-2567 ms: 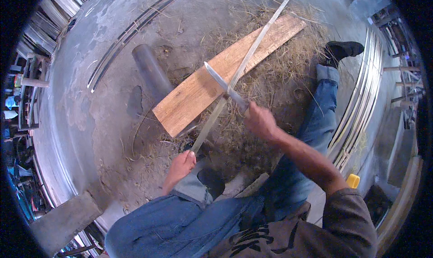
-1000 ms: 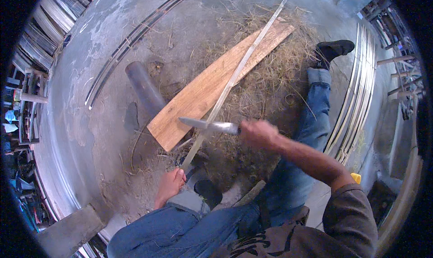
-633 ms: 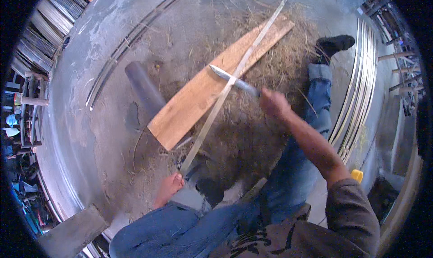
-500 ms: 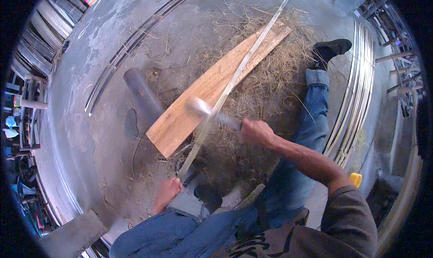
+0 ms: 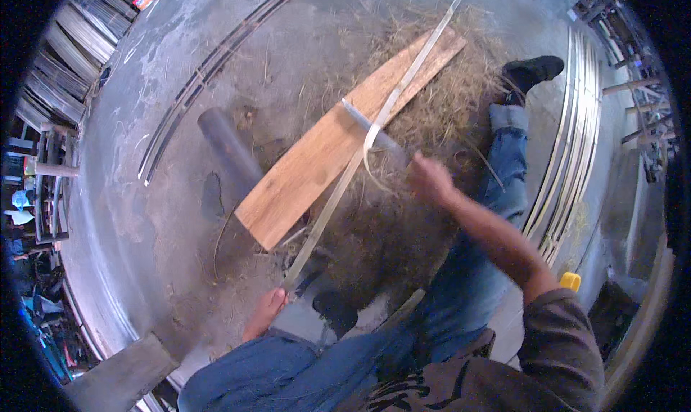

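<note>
My left hand [image 5: 268, 312] is closed round the near end of a long pale strip [image 5: 325, 214], which looks like bamboo. From there it slants up to the far right across a wooden board [image 5: 302, 171]. My right hand [image 5: 432, 180], slightly blurred, grips a knife [image 5: 353, 111] whose blade crosses the strip over the board. A thin curled shaving [image 5: 368, 168] peels off beside the blade. The knife's handle is mostly hidden in my fist.
Shavings [image 5: 450, 99] lie heaped round the board's far end. A dark cylinder [image 5: 224, 140] meets the board's left side. Long strips [image 5: 579, 117] lie beyond my outstretched right leg, and dark strips [image 5: 205, 72] at the left. A yellow object [image 5: 570, 281] is near my right elbow.
My right hand and the knife have moved up and to the right along the strip. A curled shaving now shows at the blade. My left hand has dropped slightly, still on the strip.
</note>
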A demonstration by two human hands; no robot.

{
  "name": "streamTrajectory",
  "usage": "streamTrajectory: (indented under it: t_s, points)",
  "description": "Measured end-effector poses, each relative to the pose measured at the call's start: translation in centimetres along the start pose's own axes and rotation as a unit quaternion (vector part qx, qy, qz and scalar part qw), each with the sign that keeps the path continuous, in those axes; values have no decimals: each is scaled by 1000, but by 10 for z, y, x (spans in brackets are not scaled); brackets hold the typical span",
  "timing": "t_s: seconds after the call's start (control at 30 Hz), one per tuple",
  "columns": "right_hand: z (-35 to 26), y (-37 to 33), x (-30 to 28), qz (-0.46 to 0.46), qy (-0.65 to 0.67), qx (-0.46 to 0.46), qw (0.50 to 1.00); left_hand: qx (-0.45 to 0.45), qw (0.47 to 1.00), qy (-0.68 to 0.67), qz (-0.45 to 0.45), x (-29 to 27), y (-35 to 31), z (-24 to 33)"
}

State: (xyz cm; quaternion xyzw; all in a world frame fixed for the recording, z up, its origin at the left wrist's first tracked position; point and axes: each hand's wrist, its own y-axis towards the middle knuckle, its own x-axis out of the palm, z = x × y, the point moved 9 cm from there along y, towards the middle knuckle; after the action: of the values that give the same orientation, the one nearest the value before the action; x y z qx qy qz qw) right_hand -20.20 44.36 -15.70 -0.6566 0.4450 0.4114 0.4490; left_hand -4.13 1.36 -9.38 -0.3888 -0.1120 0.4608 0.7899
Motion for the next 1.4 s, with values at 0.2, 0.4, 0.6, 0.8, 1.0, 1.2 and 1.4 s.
streamTrajectory:
  t_s: [0.2,0.4,0.6,0.8,1.0,1.2,1.4]
  points:
    - [-5,7,-6,-38,-30,27,998,-34,999,-9,33,-14,-13,-39]
    - [88,-12,7,67,9,48,997,-23,996,83,2,-19,-18,-41]
    - [-55,-17,-31,-44,-18,33,998,-50,998,19,34,-29,-43,-49]
    - [-2,0,-4,8,-65,68,996,-1,998,-34,-60,-9,-4,18]
    - [-99,-39,-8,-72,98,27,992,-32,999,26,3,-3,24,32]
    - [-79,-38,-32,-69,119,51,989,8,982,160,96,-9,18,38]
    - [-66,-47,-23,-48,146,77,985,5,984,162,79,-3,18,46]
